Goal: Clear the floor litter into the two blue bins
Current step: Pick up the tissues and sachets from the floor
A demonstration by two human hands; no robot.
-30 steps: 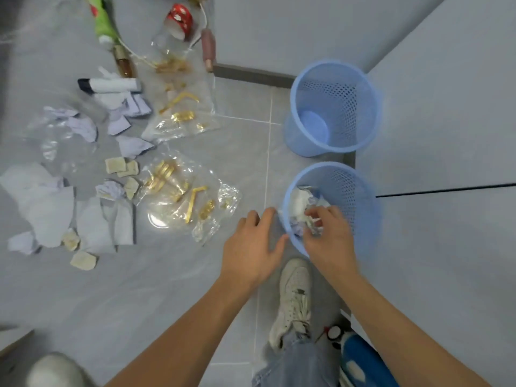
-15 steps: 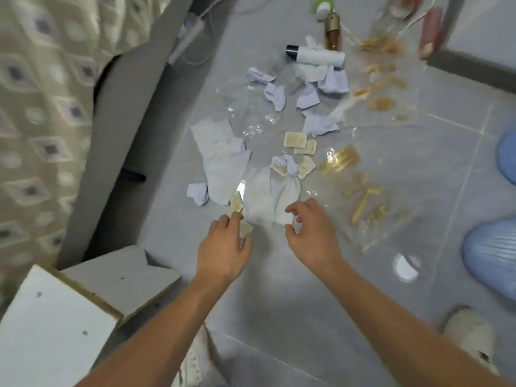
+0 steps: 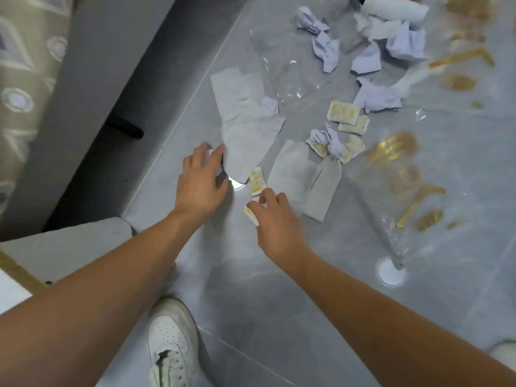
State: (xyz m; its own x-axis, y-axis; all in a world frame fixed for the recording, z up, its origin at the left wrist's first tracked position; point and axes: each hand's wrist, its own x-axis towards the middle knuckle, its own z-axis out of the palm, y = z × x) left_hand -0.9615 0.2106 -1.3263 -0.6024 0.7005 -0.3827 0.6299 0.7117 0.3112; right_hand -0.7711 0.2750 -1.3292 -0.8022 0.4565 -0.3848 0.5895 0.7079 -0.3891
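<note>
Both hands work the floor litter: the left hand (image 3: 202, 180) curls round a small paper ball beside the large torn sheet (image 3: 245, 127), the right hand (image 3: 275, 219) pinches a yellowish scrap (image 3: 251, 215) (bins out of view), likely gathering a handful.

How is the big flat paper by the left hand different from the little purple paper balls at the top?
The big flat paper is pale grey-white; the purple paper balls are lilac.
The flat paper lies spread out, only creased; the balls are scrunched tight.
The flat paper is one large sheet; the balls are several smaller lumps.
The flat paper lies beside the left hand; the balls lie farther from both hands.
Both are paper litter lying on the grey floor.
</note>
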